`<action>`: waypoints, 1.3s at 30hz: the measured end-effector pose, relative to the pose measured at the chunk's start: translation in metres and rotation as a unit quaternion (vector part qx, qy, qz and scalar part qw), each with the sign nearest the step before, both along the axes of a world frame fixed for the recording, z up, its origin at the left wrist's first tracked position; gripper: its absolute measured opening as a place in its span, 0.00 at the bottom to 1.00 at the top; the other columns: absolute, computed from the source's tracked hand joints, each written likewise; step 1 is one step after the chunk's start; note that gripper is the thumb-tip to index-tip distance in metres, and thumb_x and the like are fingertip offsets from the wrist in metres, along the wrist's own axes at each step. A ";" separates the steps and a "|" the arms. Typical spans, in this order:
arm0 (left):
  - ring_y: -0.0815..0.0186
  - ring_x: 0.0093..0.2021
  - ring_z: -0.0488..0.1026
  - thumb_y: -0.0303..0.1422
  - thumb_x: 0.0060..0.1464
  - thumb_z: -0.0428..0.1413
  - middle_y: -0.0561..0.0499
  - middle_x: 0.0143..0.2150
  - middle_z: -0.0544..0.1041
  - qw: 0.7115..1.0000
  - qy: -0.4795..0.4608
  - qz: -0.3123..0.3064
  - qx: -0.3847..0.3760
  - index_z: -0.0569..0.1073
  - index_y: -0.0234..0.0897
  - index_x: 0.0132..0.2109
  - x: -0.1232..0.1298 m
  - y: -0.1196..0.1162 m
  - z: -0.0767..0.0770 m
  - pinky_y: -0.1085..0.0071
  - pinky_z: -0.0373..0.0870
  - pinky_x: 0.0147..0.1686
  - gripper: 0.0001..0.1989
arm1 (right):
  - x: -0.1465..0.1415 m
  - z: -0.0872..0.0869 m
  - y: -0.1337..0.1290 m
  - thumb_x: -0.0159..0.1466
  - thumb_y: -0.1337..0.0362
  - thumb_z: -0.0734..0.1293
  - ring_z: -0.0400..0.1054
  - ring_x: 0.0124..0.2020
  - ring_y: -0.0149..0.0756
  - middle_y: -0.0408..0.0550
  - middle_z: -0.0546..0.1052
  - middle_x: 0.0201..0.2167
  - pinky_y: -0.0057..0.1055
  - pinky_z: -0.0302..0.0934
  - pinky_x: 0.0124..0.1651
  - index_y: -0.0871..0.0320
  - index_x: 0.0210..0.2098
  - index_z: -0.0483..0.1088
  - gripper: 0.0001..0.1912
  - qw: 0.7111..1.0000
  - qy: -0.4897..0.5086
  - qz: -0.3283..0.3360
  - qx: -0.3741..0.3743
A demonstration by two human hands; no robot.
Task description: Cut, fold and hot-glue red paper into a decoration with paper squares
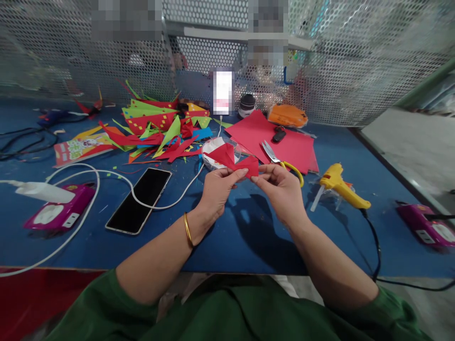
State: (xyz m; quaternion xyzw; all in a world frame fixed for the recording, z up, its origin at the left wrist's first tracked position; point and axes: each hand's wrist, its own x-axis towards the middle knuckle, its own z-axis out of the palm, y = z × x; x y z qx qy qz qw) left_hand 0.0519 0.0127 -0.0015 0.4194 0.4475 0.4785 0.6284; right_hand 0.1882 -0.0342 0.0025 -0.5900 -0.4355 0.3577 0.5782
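A folded piece of red paper [247,166] is pinched between my two hands above the blue table. My left hand [221,187], with a gold bangle at the wrist, closes thumb and fingers on its near edge. Thumb and fingertips of my right hand [282,189] grip its right corner. Just behind the paper stands a clear round dish [208,158] with white and red pieces in it. Yellow-handled scissors [294,171] lie partly behind my right hand, with their blades on red paper sheets [298,150].
A yellow glue gun [341,184] rests at right, its black cord trailing forward. Coloured paper scraps [156,132] heap at back left. A dark phone [140,201] lies under a white cable, near a purple power strip [64,208]. A lit phone [222,92] stands behind.
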 end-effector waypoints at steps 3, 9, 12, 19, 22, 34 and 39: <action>0.69 0.27 0.69 0.42 0.39 0.70 0.52 0.23 0.76 1.000 0.003 0.004 -0.002 0.78 0.35 0.24 0.000 0.000 0.000 0.72 0.64 0.30 0.15 | 0.002 -0.001 0.000 0.52 0.57 0.76 0.74 0.31 0.34 0.43 0.80 0.29 0.33 0.67 0.37 0.57 0.42 0.74 0.20 1.000 -0.024 -0.004 0.002; 0.68 0.30 0.73 0.42 0.40 0.70 0.50 0.27 0.79 1.000 -0.024 -0.008 -0.004 0.81 0.35 0.28 -0.002 0.003 0.000 0.73 0.67 0.30 0.14 | 0.003 -0.003 0.000 0.52 0.56 0.75 0.72 0.28 0.34 0.44 0.80 0.27 0.33 0.66 0.34 0.57 0.39 0.74 0.18 0.999 -0.030 -0.011 -0.002; 0.67 0.31 0.76 0.42 0.41 0.70 0.50 0.31 0.81 0.997 -0.072 0.015 -0.007 0.82 0.36 0.32 -0.004 0.005 0.003 0.72 0.69 0.31 0.15 | 0.001 -0.004 0.000 0.51 0.57 0.75 0.72 0.28 0.34 0.43 0.80 0.27 0.32 0.66 0.33 0.56 0.39 0.74 0.18 1.000 -0.015 -0.018 0.006; 0.67 0.29 0.75 0.39 0.42 0.70 0.49 0.28 0.80 0.996 -0.065 0.060 0.018 0.81 0.35 0.29 -0.005 0.007 0.006 0.71 0.70 0.31 0.12 | 0.003 -0.006 -0.001 0.52 0.55 0.75 0.70 0.26 0.33 0.44 0.80 0.26 0.32 0.63 0.33 0.57 0.39 0.75 0.18 0.998 -0.059 -0.010 -0.017; 0.68 0.29 0.75 0.38 0.43 0.70 0.50 0.27 0.80 0.996 -0.056 0.067 0.014 0.80 0.36 0.29 -0.005 0.007 0.006 0.72 0.69 0.30 0.11 | 0.005 -0.006 -0.002 0.52 0.54 0.76 0.68 0.24 0.32 0.42 0.78 0.24 0.32 0.61 0.31 0.57 0.37 0.76 0.17 0.995 -0.098 -0.014 -0.029; 0.69 0.28 0.75 0.38 0.48 0.67 0.52 0.26 0.77 0.996 -0.005 0.091 -0.001 0.77 0.36 0.28 -0.013 0.016 0.007 0.73 0.66 0.28 0.11 | 0.018 -0.001 0.001 0.57 0.56 0.71 0.68 0.27 0.33 0.41 0.75 0.23 0.33 0.63 0.35 0.56 0.33 0.78 0.10 0.997 -0.063 -0.020 0.031; 0.70 0.23 0.70 0.37 0.44 0.68 0.54 0.24 0.74 0.996 0.058 -0.061 0.028 0.76 0.36 0.29 -0.015 0.014 0.010 0.74 0.61 0.24 0.11 | 0.020 0.000 0.004 0.62 0.54 0.67 0.62 0.20 0.29 0.35 0.64 0.16 0.30 0.60 0.28 0.56 0.34 0.76 0.12 0.996 -0.032 -0.044 0.063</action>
